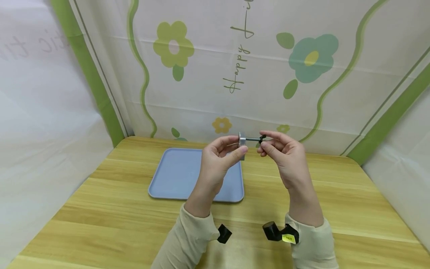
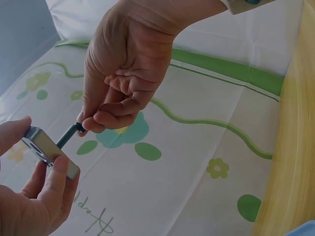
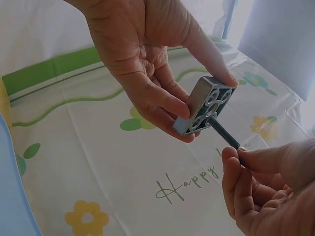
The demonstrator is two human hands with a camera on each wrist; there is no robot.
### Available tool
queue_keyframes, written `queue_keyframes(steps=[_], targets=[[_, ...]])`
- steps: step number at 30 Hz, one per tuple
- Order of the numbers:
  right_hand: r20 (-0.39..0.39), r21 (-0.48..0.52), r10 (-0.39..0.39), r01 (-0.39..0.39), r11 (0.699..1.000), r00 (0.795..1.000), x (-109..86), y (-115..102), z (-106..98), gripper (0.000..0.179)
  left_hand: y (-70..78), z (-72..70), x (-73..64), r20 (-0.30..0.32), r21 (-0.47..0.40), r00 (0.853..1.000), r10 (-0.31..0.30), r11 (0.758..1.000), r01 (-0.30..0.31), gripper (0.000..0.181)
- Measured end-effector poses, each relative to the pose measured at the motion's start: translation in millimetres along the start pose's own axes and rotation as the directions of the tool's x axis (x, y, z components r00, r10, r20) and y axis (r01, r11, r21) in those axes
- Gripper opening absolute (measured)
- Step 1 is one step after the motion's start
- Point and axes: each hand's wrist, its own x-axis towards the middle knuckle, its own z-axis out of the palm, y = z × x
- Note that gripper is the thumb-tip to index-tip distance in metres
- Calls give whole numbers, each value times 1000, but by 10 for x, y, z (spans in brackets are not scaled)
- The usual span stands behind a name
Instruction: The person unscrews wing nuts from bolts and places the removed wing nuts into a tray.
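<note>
My left hand (image 1: 216, 158) grips a rectangular silver metal block (image 3: 198, 102) by its edges, thumb on one side and fingers on the other. Round holes and ribs show on the block's face in the right wrist view. A dark threaded bolt (image 3: 224, 132) stands out from that face, its far end at one of the holes. With thumb and fingertips, my right hand (image 1: 285, 155) pinches the bolt's black outer end (image 1: 262, 139). Both hands are raised, and the bolt spans the gap between them. The fingers partly cover the block and the black end.
A light blue tray (image 1: 178, 175) lies on the wooden table (image 1: 100, 213), behind and below the left hand. White cloth with printed flowers (image 1: 201, 93) hangs behind the table, with more at both sides. Black wrist mounts (image 1: 272, 231) stick out from the sleeves.
</note>
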Motion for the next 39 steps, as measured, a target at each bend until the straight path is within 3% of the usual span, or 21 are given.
queue_keyframes(steps=[5,10,15,21,27,31,35,39], targets=[[9,-53,9,-8,999,1000,27,22,-54,27,11,-5,16,-5,-15,1000,6,1000,-6,32],[54,-239,62,-47,970,997,69,95,-109,30,23,-11,27,-7,-19,1000,11,1000,-11,33],[103,-449,115,-57,892,988,175,221,-122,31,31,-36,32,-18,-13,1000,10,1000,-10,33],[213,-631,117,45,775,970,330,417,-58,28,53,-61,30,-31,-25,999,8,1000,-9,33],[345,-772,171,176,610,923,401,684,40,8,52,-77,18,-42,-47,999,-11,999,9,32],[437,-794,198,273,543,878,424,877,100,19,42,-86,21,-47,-51,999,-9,999,6,32],[544,-761,169,398,512,822,430,1093,158,8,26,-90,39,-56,-61,998,-8,998,5,32],[613,-706,144,458,541,777,425,1280,206,26,17,-92,55,-67,-79,998,-20,997,14,31]])
